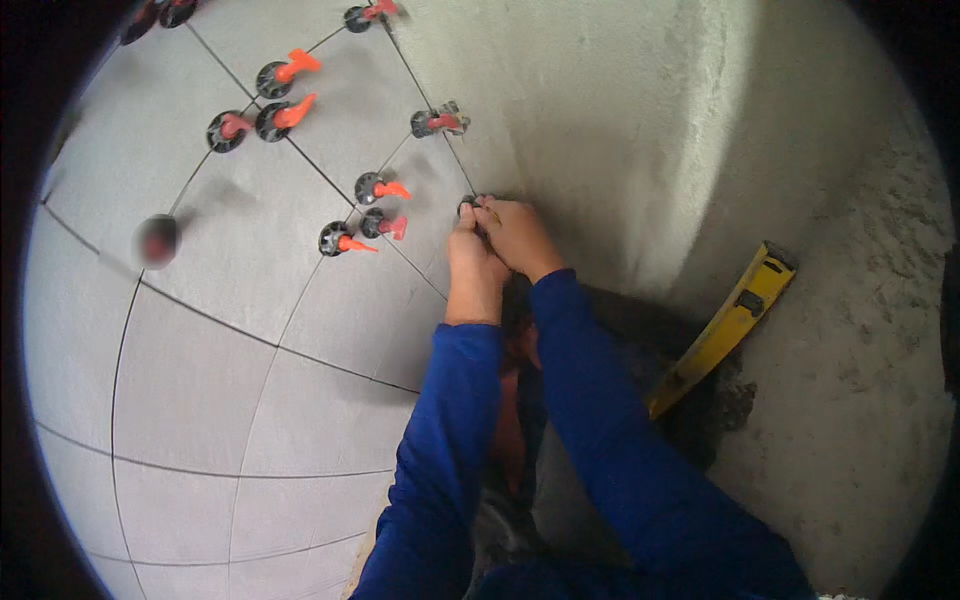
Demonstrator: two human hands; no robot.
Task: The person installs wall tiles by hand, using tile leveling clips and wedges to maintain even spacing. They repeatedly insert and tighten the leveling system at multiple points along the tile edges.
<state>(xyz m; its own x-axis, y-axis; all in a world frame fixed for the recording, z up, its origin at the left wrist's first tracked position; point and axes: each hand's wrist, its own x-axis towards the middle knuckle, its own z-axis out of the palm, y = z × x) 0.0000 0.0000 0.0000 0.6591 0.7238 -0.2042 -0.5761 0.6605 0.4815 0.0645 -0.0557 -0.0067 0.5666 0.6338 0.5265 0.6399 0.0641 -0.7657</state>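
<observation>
My left hand point(473, 258) and my right hand point(522, 238) meet at the right edge of the grey tiles point(340, 310), beside a bare plastered surface. Between their fingertips is a tile leveler point(467, 203), its black round base partly showing and its handle mostly covered by the fingers. Both hands are closed on it, with the left thumb pressed along its near side. Just up the same tile edge is another tile leveler point(425, 123) with a pink-red handle. Left of my hands, a cluster of levelers with orange and red handles point(368, 188) stands around a tile joint.
More levelers point(275, 120) stand along the joints at upper left, and a blurred one point(158, 241) sits farther left. A yellow spirit level point(722, 330) leans at the right, by the rough grey surface point(840, 430). Dark material point(640, 320) lies beyond my right forearm.
</observation>
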